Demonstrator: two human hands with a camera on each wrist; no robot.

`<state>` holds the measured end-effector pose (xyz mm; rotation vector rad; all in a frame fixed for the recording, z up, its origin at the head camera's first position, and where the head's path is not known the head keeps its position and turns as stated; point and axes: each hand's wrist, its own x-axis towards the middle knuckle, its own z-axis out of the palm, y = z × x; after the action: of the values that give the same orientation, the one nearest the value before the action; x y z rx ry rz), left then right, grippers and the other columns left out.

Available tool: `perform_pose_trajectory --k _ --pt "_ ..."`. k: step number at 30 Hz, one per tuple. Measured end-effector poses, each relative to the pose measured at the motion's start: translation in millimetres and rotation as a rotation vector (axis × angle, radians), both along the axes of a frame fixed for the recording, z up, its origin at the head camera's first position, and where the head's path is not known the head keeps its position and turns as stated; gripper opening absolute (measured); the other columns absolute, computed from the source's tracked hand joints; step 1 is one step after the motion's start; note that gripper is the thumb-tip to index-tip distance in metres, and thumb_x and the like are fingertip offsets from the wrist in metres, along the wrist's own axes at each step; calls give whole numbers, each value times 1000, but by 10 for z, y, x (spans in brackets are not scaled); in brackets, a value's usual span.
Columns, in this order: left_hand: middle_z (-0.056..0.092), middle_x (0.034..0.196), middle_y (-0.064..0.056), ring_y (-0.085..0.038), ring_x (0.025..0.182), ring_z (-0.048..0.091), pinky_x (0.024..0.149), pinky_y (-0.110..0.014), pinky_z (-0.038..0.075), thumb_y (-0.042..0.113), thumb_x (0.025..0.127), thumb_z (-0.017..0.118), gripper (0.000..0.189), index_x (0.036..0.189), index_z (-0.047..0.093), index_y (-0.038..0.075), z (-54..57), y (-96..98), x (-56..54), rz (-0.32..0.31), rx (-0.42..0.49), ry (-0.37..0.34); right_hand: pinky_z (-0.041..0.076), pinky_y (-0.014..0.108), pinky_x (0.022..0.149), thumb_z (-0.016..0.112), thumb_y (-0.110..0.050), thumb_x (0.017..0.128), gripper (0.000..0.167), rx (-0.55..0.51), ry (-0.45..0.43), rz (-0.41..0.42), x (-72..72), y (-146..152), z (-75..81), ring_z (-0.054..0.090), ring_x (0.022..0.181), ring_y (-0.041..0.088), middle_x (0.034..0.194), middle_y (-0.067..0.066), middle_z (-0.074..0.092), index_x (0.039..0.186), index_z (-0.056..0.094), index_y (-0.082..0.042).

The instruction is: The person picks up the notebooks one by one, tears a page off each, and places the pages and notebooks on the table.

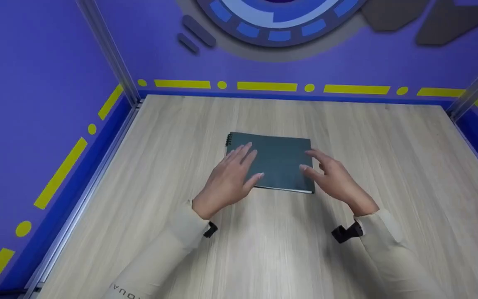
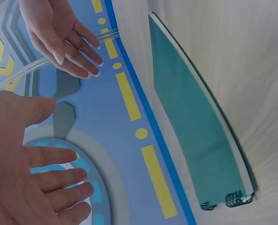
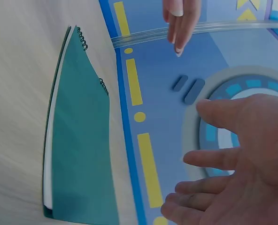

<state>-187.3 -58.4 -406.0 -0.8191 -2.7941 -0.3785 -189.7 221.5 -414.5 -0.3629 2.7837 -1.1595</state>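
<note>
A dark green spiral notebook (image 1: 282, 162) lies closed on the table, its black wire binding toward the left. Over its left part hovers my left hand (image 1: 226, 178), fingers extended and spread. At the right edge is my right hand (image 1: 334, 176), thumb and forefinger apart, holding nothing. Both wrist views show a gap between the hands and the notebook. In the left wrist view the notebook (image 2: 190, 122) lies beyond my left hand (image 2: 40, 173). The right wrist view has the notebook's cover (image 3: 82, 140) to the left of my right hand (image 3: 233, 164).
The wood-grain table (image 1: 264, 249) extends around the notebook on all sides. A blue panel (image 1: 160, 54) with yellow dashes stands behind it, and another blue panel (image 1: 23, 104) on the left. A metal post (image 1: 110, 50) joins them. Black wrist mounts (image 1: 347, 232) sit at the sleeves.
</note>
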Motion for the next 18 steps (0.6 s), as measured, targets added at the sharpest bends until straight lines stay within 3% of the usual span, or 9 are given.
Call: perform_pose_trajectory --k 5,12,18 --pt "41 153 -11 -26 142 39 117 -42 31 43 99 50 58 145 44 8 -110 -41 -94 17 39 -44 36 51 111 51 -38 100 56 -65 0 -29 -58 20 -73 33 143 40 157 20 29 146 39 -6" --pt "37 155 -9 -26 141 39 113 -46 37 45 99 49 60 147 41 10 -270 -111 -192 36 187 -257 31 49 115 50 -34 101 52 -101 -3 -50 -95 2 -168 26 146 38 157 23 25 142 42 -3" --pt "34 157 -7 -25 143 36 115 -45 34 45 100 49 60 149 38 12 -360 -121 -265 49 211 -368 25 50 118 50 -36 101 51 -143 -70 -141 -137 -4 -233 22 148 36 159 20 23 141 44 -4"
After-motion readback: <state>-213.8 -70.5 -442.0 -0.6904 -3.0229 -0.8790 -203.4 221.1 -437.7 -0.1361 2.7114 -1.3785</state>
